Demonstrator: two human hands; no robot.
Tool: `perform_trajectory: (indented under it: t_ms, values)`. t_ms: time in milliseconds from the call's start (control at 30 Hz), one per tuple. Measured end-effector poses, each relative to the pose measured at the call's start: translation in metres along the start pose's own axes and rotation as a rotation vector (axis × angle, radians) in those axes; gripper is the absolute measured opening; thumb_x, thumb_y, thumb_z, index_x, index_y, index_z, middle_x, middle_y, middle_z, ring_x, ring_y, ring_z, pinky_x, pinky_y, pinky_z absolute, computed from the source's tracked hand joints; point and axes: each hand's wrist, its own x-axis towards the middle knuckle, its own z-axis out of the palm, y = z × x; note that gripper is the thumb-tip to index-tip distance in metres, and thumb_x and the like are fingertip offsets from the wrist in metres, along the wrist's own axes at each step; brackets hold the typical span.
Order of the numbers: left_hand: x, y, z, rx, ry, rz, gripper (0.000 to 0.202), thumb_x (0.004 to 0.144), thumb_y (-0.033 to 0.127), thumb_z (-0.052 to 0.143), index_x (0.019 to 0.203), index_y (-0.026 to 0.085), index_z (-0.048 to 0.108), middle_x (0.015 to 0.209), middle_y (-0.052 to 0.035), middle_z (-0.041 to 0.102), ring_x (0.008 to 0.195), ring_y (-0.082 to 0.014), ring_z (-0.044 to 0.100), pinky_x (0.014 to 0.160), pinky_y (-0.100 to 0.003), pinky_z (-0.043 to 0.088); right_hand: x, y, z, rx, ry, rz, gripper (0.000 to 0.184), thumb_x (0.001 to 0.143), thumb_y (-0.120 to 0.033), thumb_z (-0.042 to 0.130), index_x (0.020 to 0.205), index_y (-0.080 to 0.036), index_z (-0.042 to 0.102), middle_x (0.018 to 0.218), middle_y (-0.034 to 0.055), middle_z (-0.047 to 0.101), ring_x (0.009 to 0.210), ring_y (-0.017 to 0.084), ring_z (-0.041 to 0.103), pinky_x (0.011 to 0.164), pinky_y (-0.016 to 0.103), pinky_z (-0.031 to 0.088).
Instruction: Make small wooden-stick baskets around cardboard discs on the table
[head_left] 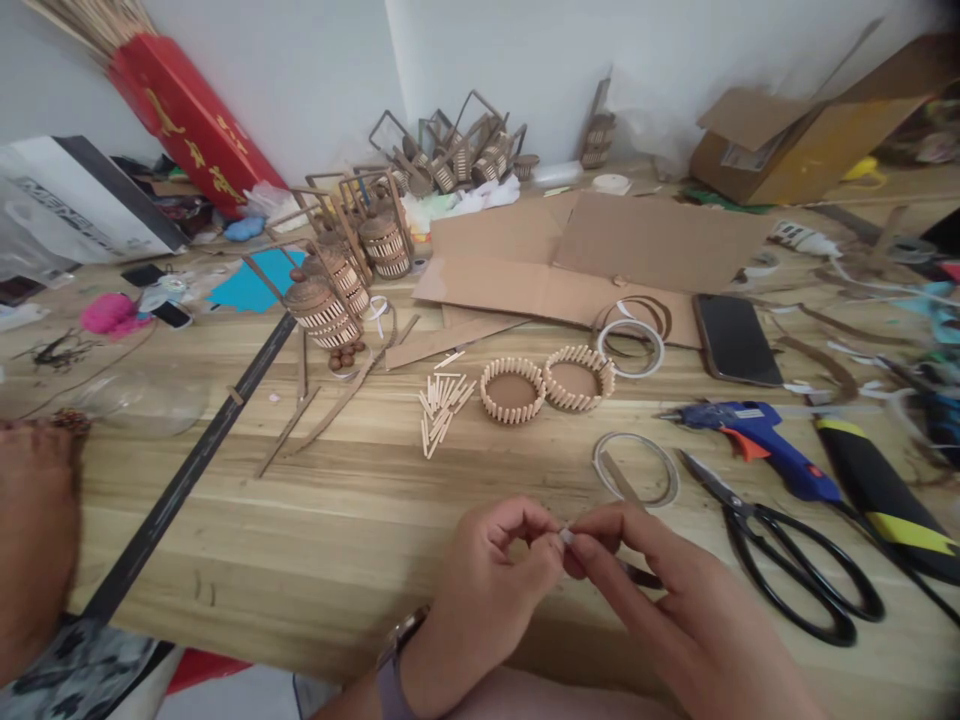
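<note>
My left hand and my right hand meet near the table's front edge, fingertips pinched together on a small whitish piece. The fingers cover most of it, so its kind is unclear. A dark brown strip shows under my right hand, and whether it is held I cannot tell. Just beyond lies a pale ring of tape, with a flat brown strip across it. Farther off stand two round brown bases ringed with short upright sticks. Loose short sticks lie left of them.
Black-handled scissors, a blue glue gun and a phone lie at the right. Small wooden lidded baskets stand left of flat cardboard. Another person's arm rests at the left, near a long black strip.
</note>
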Motion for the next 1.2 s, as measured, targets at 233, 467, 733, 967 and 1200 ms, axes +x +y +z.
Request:
perform_trajectory:
  t_ms: [233, 467, 733, 967, 1200]
  values:
    - [-0.004, 0.000, 0.001, -0.033, -0.021, -0.034, 0.017, 0.079, 0.029, 0.059, 0.069, 0.017, 0.065, 0.066, -0.0020, 0.071, 0.065, -0.0142, 0.062, 0.064, -0.023, 0.045, -0.002, -0.004, 0.003, 0.075, 0.050, 0.045, 0.021, 0.093, -0.037, 0.052, 0.084, -0.025, 0.066, 0.068, -0.0011, 0.069, 0.061, 0.015, 0.067, 0.054, 0.022, 0.054]
    - [-0.007, 0.001, 0.003, 0.044, 0.022, 0.023, 0.020, 0.083, 0.031, 0.058, 0.071, 0.017, 0.066, 0.067, -0.0018, 0.070, 0.063, -0.0130, 0.059, 0.059, -0.021, 0.042, -0.006, -0.004, -0.002, -0.180, 0.201, -0.294, 0.013, 0.095, -0.029, 0.055, 0.094, -0.026, 0.067, 0.083, 0.0019, 0.071, 0.075, 0.017, 0.068, 0.072, 0.029, 0.056]
    - [-0.011, 0.006, 0.007, 0.245, 0.127, 0.187, 0.013, 0.076, 0.020, 0.055, 0.066, 0.018, 0.063, 0.065, 0.0001, 0.065, 0.065, -0.0133, 0.058, 0.063, -0.022, 0.042, -0.008, -0.001, -0.007, -0.401, 0.254, -0.476, 0.011, 0.093, -0.021, 0.056, 0.095, -0.024, 0.066, 0.087, 0.0031, 0.071, 0.084, 0.018, 0.068, 0.077, 0.033, 0.051]
    - [-0.012, -0.001, 0.005, 0.116, 0.069, 0.069, 0.010, 0.074, 0.024, 0.059, 0.072, 0.018, 0.067, 0.070, -0.0017, 0.068, 0.069, -0.0154, 0.061, 0.065, -0.023, 0.047, -0.009, -0.003, -0.007, -0.403, 0.238, -0.477, 0.011, 0.096, -0.021, 0.053, 0.099, -0.023, 0.062, 0.087, 0.0026, 0.070, 0.086, 0.017, 0.067, 0.077, 0.031, 0.051]
    - [-0.012, -0.003, 0.004, 0.052, 0.054, -0.023, 0.011, 0.071, 0.025, 0.062, 0.074, 0.018, 0.070, 0.073, -0.0023, 0.071, 0.071, -0.0162, 0.062, 0.067, -0.024, 0.049, -0.012, -0.003, -0.007, -0.409, 0.213, -0.497, 0.015, 0.097, -0.017, 0.050, 0.103, -0.022, 0.062, 0.088, 0.0032, 0.070, 0.085, 0.017, 0.066, 0.078, 0.031, 0.050]
